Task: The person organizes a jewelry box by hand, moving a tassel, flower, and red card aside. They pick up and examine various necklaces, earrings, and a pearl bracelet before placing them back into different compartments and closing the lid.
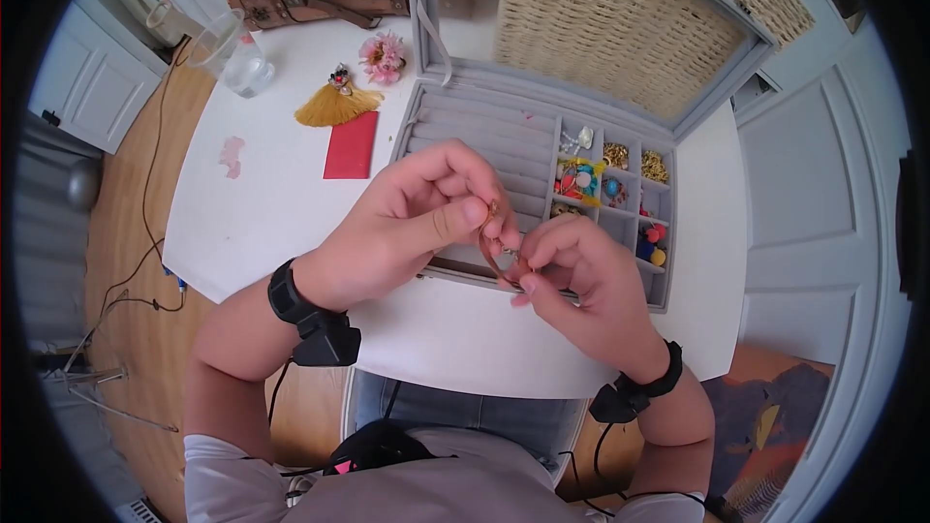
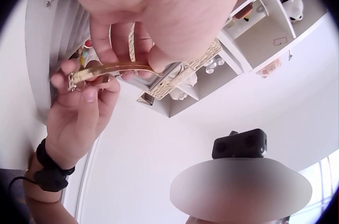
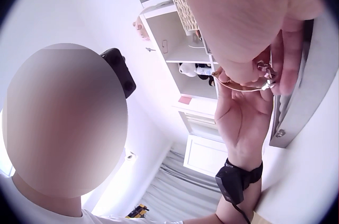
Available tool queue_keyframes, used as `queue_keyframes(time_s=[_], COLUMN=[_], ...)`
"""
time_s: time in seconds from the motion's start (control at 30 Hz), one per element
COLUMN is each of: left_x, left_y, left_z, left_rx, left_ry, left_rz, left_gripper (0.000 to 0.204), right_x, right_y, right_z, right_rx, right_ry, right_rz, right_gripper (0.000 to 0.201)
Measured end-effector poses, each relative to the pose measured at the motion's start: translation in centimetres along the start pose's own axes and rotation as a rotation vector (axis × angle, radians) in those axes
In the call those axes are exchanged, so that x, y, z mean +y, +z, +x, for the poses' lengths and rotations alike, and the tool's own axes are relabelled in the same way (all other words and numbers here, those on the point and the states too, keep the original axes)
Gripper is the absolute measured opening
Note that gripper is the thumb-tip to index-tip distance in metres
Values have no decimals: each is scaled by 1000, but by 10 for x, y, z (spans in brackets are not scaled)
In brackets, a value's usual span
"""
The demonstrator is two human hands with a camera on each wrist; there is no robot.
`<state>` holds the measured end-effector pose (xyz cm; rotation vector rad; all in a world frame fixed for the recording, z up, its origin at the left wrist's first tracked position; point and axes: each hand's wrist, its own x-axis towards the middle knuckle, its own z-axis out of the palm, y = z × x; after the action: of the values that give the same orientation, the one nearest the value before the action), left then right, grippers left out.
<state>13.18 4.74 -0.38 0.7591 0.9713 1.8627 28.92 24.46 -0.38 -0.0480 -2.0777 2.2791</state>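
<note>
Head view: curved, seemingly coppery band (image 1: 485, 250)

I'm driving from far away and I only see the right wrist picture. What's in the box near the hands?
Observer: Colorful jewelry, in little compartments just beyond the right hand, which pinches the brown band.
Operator: Ooh! Anything yellow on the table, left of the box?
Observer: Yes, a yellow tassel lies there.
Operator: And what's just past it?
Observer: A pink flower, a bit to the tassel's right.
</note>
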Motion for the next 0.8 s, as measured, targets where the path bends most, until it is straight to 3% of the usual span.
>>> queue_keyframes(time_s=[0.3, 0.63, 0.73, 0.8], left_x=[1, -4, -5, -5], left_y=[-1, -3, 1, 2], left_z=[0, 1, -2, -2], left_rx=[1, 6, 9, -39], left_ry=[18, 6, -63, -145], left_rz=[5, 116, 92, 90], left_gripper=[15, 14, 13, 12], right_x=[10, 8, 9, 9], right_y=[-10, -8, -7, -10], right_z=[4, 2, 1, 4], right_rx=[-47, -15, -19, -55], right_ry=[-174, -59, -80, -244], right_rz=[-54, 138, 99, -156], right_gripper=[23, 27, 28, 30])
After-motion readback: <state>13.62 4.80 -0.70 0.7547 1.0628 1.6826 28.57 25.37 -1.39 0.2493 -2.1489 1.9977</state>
